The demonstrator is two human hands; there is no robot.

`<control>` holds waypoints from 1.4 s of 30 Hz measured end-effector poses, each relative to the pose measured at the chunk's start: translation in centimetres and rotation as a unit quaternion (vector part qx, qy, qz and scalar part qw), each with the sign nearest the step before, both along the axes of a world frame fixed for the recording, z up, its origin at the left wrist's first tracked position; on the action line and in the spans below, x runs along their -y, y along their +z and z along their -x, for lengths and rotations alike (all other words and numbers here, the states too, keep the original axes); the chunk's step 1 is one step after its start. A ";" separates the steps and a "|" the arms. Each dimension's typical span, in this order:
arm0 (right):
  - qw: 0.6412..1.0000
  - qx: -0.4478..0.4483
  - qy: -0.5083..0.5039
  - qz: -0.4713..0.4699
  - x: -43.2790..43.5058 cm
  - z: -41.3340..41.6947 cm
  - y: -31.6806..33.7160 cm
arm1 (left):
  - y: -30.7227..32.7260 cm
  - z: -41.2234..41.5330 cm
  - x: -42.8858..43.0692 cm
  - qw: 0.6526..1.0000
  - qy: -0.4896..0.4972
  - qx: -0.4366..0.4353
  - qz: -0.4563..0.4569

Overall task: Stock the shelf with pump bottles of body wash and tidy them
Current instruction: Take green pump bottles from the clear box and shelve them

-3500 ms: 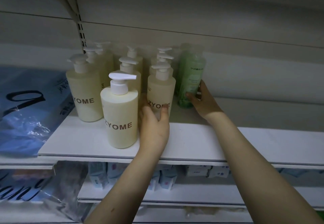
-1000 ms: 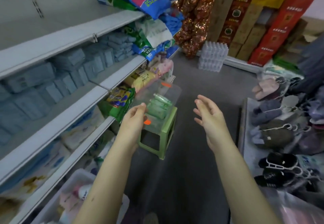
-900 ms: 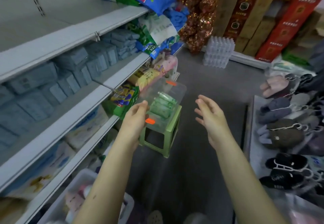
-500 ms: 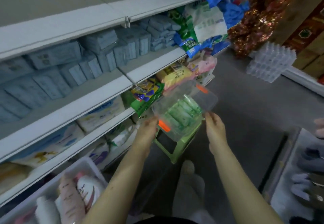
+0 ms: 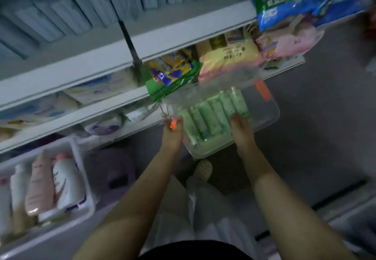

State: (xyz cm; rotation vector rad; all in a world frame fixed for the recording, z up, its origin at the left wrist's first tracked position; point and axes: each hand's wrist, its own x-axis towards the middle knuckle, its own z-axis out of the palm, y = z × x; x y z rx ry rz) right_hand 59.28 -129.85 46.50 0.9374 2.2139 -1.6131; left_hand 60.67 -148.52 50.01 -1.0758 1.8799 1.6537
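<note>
Several green body wash bottles [image 5: 211, 113] lie side by side in a clear plastic bin [image 5: 272, 115] with orange latches, low in front of the shelving. My left hand [image 5: 173, 135] is at the bin's left end, touching the rim by an orange latch [image 5: 173, 125]. My right hand [image 5: 243, 135] reaches into the bin and rests on the green bottles. Motion blur hides both hands' fingertips, so their grip is unclear.
White shelves [image 5: 101, 60] on the left hold blue packs, wipes and coloured bags that overhang the bin's far side. A white crate [image 5: 81, 170] of pink and white bottles sits at lower left. My shoe [image 5: 202, 168] stands on the grey floor below the bin.
I turned from the cream bottles on the shelf to the aisle and bent down over the bin. Both hands went from open in the air to the bin, the right one onto the bottles.
</note>
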 end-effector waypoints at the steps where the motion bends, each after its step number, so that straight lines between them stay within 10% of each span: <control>1: 1.000 0.016 0.012 -0.001 -0.1 0.6 -0.7 | -0.7 0.3 -0.4 1.000 0.023 0.007 0.001; 20: 0.959 0.106 0.245 -0.096 0.3 6.6 -16.4 | -15.0 3.6 -3.9 0.958 0.267 0.031 0.099; 42: 0.965 0.184 0.151 -0.110 -0.3 7.3 -18.3 | -15.2 3.2 -3.6 0.966 0.249 0.030 0.054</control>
